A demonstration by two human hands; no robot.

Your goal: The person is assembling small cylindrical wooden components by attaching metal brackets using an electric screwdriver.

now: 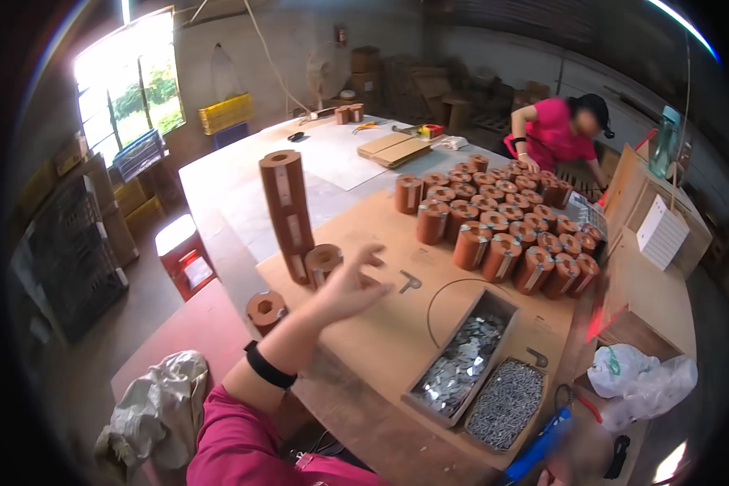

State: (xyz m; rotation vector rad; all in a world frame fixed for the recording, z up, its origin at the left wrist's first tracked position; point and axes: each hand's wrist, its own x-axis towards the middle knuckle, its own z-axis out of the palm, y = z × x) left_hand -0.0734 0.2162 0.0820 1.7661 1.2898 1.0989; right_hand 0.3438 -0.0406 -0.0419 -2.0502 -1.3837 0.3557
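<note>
My left hand (350,290) is over the brown board, fingers spread apart with nothing in them. Close by its wrist stands a short brown cylinder (324,257), partly hidden by the hand. Behind that rises a tall brown column (285,202) that looks like stacked cylinders with metal strips down the side. Another brown cylinder (266,309) sits left of my forearm. To the right of my fingertips lies a flat metal piece (410,282). At the lower right edge, my right hand (579,454) is smeared beside a blue tool (541,447); whether it grips the tool is unclear.
Many brown cylinders (494,219) stand grouped at the right. A tray of metal plates (466,356) and a box of screws (506,402) are in front. Across the table a person (555,134) in pink reaches in. Flat cardboard (393,149) lies farther back.
</note>
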